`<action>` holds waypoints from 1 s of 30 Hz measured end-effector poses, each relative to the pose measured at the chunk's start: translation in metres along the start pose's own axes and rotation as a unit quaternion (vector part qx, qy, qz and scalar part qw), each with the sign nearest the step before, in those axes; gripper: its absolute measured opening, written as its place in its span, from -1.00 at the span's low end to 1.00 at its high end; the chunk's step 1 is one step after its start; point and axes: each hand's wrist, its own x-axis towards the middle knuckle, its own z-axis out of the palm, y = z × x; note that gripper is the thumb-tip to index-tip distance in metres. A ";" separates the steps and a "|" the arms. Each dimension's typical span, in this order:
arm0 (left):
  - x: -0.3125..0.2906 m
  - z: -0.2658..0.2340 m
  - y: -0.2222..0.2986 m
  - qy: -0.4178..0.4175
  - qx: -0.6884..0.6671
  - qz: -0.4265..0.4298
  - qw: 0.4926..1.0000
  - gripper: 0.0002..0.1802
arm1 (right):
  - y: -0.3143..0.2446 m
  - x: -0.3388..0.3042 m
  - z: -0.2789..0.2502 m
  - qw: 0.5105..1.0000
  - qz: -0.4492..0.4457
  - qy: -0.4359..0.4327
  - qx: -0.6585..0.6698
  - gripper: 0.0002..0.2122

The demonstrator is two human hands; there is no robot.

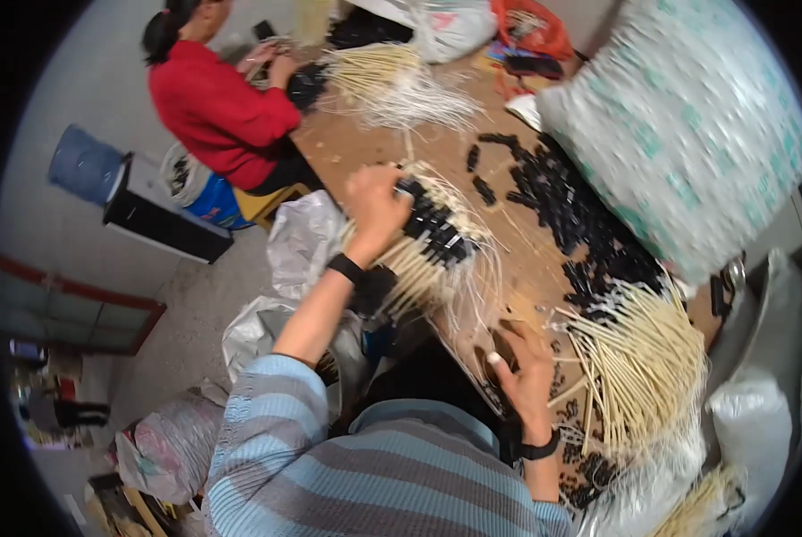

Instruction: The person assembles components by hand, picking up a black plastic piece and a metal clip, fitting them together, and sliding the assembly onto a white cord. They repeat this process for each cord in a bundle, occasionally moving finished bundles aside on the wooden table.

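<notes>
My left hand (379, 213) is closed at the far left end of a row of black plastic pieces (439, 234), its fingertips on one of them. These pieces sit on a bundle of cream-coloured thin sticks (407, 279) at the table's near edge, with loose white strings (473, 295) trailing off it. Nearer to me on the right, my right hand (524, 369) hovers by the table edge, thumb and fingers apart, with nothing visible in it. Small black bits (573, 430) lie beside its wrist. The fingers are slightly blurred.
A heap of black plastic pieces (567, 201) covers the table's right side. Another stick bundle (638, 367) lies near right, a further one (374, 72) at the back. A large stuffed white sack (678, 134) leans over the right edge. A person in red (217, 98) works at the far left.
</notes>
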 end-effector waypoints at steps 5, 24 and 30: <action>0.004 0.007 -0.053 -0.149 -0.014 -0.155 0.976 -0.60 | 0.024 -0.028 -0.012 0.983 0.181 -0.004 -0.024 -0.78; -0.070 0.119 0.193 -0.375 -0.251 0.330 0.829 -0.70 | 0.051 -0.063 -0.064 0.981 0.035 0.052 -0.186 -0.89; -0.070 0.095 0.156 -0.374 -0.263 0.280 0.844 -0.79 | 0.058 -0.092 -0.090 0.976 0.176 0.114 0.063 -0.81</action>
